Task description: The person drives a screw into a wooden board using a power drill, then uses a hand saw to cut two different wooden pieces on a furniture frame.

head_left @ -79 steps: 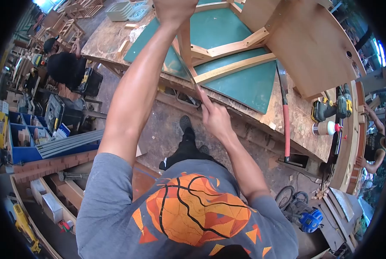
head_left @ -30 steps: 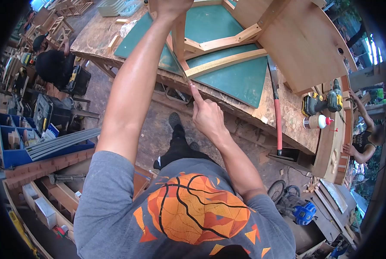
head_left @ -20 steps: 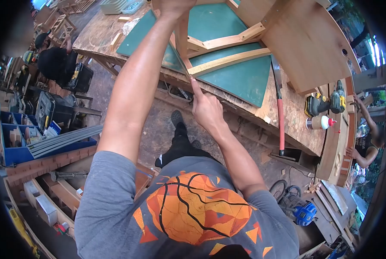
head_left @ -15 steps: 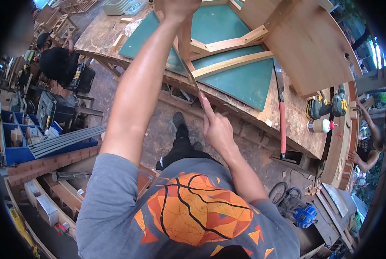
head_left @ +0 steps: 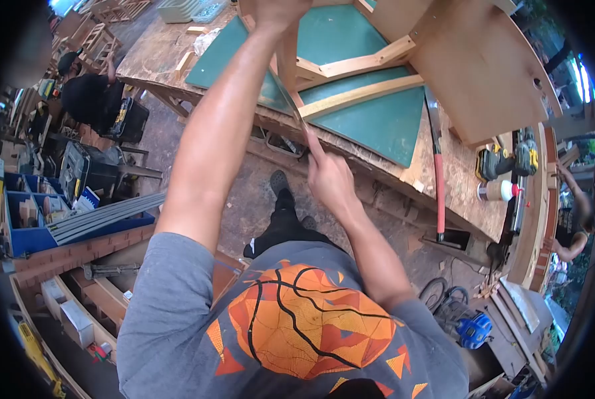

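Observation:
My right hand [head_left: 329, 174] is wrapped round the handle of a thin-bladed tool [head_left: 296, 113], its index finger stretched along it. The blade lies against the edge of an upright wooden piece [head_left: 287, 63] of a frame. At the top edge of the view, my left hand [head_left: 277, 12] rests at the upper end of that piece; its fingers are mostly cut off. Under the frame is a green panel [head_left: 371, 126], crossed by a pale wooden strip [head_left: 364, 95]. A large curved wooden panel [head_left: 480, 73] stands on the right.
The workbench [head_left: 154, 50] carries a red-handled saw [head_left: 438, 193], cordless drills [head_left: 494, 163] and a bottle [head_left: 497, 191]. A blue tray [head_left: 28, 233] is at the left. One person [head_left: 91, 93] works at the upper left, another person's arm [head_left: 577, 199] shows at the right.
My right hand has moved slightly up and left with the tool along the wooden piece. The view has shifted a little, and the other person's arm at the right has moved.

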The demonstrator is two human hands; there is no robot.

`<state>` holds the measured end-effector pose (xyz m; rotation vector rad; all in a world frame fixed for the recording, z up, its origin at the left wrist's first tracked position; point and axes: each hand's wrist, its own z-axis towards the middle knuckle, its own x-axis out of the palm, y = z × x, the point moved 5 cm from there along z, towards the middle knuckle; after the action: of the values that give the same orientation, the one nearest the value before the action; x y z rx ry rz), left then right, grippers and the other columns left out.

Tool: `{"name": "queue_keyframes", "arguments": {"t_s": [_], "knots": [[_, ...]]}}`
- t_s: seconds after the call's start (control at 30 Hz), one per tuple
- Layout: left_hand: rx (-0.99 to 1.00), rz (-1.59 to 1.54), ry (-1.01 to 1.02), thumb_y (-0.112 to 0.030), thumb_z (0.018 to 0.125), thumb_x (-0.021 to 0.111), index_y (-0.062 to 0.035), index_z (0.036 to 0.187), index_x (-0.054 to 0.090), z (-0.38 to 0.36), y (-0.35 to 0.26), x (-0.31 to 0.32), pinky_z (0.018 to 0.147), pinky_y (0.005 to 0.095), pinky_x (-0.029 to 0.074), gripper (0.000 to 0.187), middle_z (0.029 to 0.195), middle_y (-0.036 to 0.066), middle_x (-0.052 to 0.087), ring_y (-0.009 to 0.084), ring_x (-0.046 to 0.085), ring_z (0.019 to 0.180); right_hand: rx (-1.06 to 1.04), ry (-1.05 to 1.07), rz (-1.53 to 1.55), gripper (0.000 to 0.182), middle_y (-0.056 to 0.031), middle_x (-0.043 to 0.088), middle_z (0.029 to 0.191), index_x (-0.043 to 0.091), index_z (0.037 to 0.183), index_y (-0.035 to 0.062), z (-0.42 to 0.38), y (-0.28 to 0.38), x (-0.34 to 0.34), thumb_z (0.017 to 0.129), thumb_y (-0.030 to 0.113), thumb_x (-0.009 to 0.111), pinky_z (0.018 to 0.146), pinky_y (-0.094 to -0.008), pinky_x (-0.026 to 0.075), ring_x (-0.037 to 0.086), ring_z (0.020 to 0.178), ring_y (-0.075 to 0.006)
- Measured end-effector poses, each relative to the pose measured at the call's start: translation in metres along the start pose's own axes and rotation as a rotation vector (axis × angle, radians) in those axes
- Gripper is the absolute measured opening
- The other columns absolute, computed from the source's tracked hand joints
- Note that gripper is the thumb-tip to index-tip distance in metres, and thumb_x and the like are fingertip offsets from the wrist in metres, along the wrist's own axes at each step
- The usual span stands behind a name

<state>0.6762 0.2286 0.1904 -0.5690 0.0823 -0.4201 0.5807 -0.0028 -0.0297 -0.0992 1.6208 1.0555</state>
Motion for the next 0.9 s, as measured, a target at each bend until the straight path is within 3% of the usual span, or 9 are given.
{"name": "queue_keyframes", "arguments": {"t_s": [0.13,0.2,0.57,0.7,0.77,0.9], "knots": [[0.018,-0.061,0.021,-0.036,0.082,0.093,-0.0025,0.115,0.072,0.0,0.001,0.002,0.082,0.0428,0.06,0.051,0.1,0.018,0.078,0.0328,0.077,0.095,0.067,0.069,-0.025,0.069,-0.0297,0.072,0.089,0.039,0.165,0.0247,-0.008,-0.001,0.0,0.1,0.011,0.056,0.075,-0.0605,0.058,0.072,0.084,-0.0497],[0.026,-0.036,0.005,-0.036,0.082,0.093,-0.0023,0.116,0.073,0.002,0.004,0.001,0.082,0.0425,0.06,0.052,0.099,0.017,0.079,0.032,0.078,0.096,-0.009,0.011,0.013,0.073,-0.0294,0.071,0.088,0.036,0.167,0.0268,-0.045,-0.009,-0.008,0.099,0.011,0.059,0.075,-0.061,0.058,0.072,0.081,-0.0498],[0.028,-0.06,0.007,-0.038,0.083,0.092,-0.001,0.112,0.074,0.005,0.006,0.007,0.079,0.0417,0.06,0.05,0.098,0.019,0.079,0.0336,0.078,0.093,0.021,0.003,-0.06,0.077,-0.0254,0.068,0.085,0.036,0.166,0.0334,-0.059,-0.015,-0.002,0.097,0.012,0.062,0.07,-0.0593,0.058,0.071,0.075,-0.0477],[-0.02,-0.021,0.01,-0.04,0.082,0.092,-0.0014,0.113,0.073,0.005,0.008,0.003,0.081,0.0433,0.06,0.053,0.099,0.019,0.079,0.0342,0.078,0.094,-0.061,-0.036,-0.032,0.069,-0.0271,0.069,0.084,0.039,0.165,0.0308,-0.022,-0.008,-0.001,0.101,0.014,0.057,0.071,-0.0599,0.058,0.071,0.077,-0.0492],[0.01,0.023,-0.002,-0.04,0.082,0.092,-0.0019,0.113,0.072,0.005,0.012,0.005,0.081,0.0444,0.06,0.053,0.099,0.018,0.079,0.0342,0.078,0.094,0.026,0.027,-0.091,0.066,-0.0288,0.07,0.085,0.041,0.164,0.0299,0.0,-0.001,0.001,0.102,0.015,0.056,0.072,-0.0595,0.058,0.072,0.079,-0.049],[0.033,0.013,0.006,-0.04,0.083,0.092,-0.0027,0.112,0.072,0.005,0.008,0.002,0.081,0.0447,0.06,0.052,0.099,0.019,0.078,0.0349,0.077,0.094,0.012,0.027,-0.06,0.065,-0.0295,0.071,0.085,0.042,0.164,0.0287,-0.023,0.0,-0.01,0.101,0.015,0.056,0.074,-0.0601,0.058,0.073,0.081,-0.0489]]}}
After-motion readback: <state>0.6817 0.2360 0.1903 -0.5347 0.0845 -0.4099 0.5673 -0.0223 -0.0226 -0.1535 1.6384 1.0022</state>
